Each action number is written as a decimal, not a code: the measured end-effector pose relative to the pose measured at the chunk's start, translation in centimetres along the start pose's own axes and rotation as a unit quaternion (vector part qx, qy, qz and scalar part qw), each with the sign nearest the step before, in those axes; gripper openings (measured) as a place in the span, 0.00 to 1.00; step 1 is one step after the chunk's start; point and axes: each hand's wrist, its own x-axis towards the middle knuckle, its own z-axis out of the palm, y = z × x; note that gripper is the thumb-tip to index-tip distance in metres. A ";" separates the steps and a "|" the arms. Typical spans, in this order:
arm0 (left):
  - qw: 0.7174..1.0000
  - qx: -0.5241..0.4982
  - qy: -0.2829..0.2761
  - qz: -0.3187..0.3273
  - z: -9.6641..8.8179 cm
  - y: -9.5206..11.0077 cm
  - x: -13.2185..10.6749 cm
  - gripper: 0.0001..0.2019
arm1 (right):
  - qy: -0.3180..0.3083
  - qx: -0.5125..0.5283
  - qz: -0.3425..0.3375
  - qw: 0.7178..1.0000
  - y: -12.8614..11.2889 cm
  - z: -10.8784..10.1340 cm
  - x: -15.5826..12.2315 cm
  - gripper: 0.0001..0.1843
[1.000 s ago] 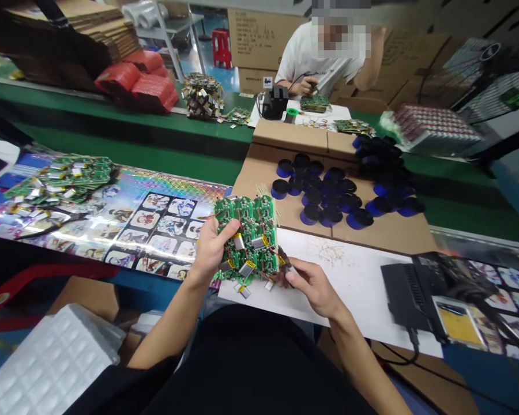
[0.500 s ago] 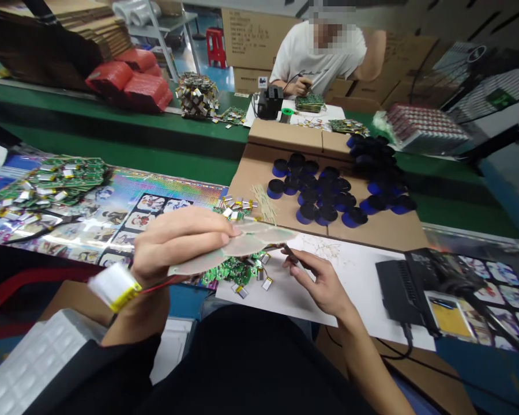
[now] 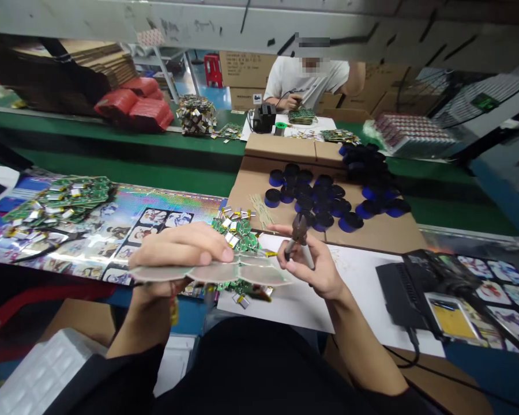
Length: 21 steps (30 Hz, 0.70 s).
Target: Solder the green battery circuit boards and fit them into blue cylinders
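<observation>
gripping a circuit panel (image 3: pixel 211 272) in the left hand (image 3: pixel 179 251), fingers (image 3: pixel 199 248) curled over its far edge, thumb hidden beneath, forearm (image 3: pixel 134 323) reaching in from the lower left; pinching small pliers (image 3: pixel 299 230) in the right hand (image 3: pixel 315 262), nearly closed around the handles (image 3: pixel 309 256), jaws pointing up, forearm (image 3: pixel 363 340) rising from the lower right; holding the panel level just in front of a heap of boards (image 3: pixel 236 230), with a paper sheet (image 3: pixel 354 282) beside it on the right and black spools (image 3: pixel 324 199) beyond it.
</observation>
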 end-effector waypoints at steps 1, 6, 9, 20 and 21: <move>0.999 -0.008 -0.032 0.024 0.2 -0.2 0.3 0.11 | -0.021 0.014 -0.003 1.000 -0.3 0.3 0.4 0.27; 0.998 0.056 0.022 0.015 0.0 -2.2 -0.8 0.07 | 0.036 -0.018 -0.013 0.999 -0.8 1.5 0.8 0.15; 0.977 0.134 0.163 -0.011 -0.5 -3.4 -2.5 0.12 | 0.057 -0.014 -0.021 0.998 -0.8 1.6 0.2 0.13; 0.914 0.000 0.371 -0.165 2.7 -5.6 -1.5 0.27 | 0.030 -0.316 -0.051 0.947 -1.4 -0.2 0.1 0.19; 0.915 -0.008 0.366 -0.171 2.8 -5.7 -1.6 0.27 | 0.022 -0.335 -0.054 0.940 -1.2 -0.2 0.1 0.20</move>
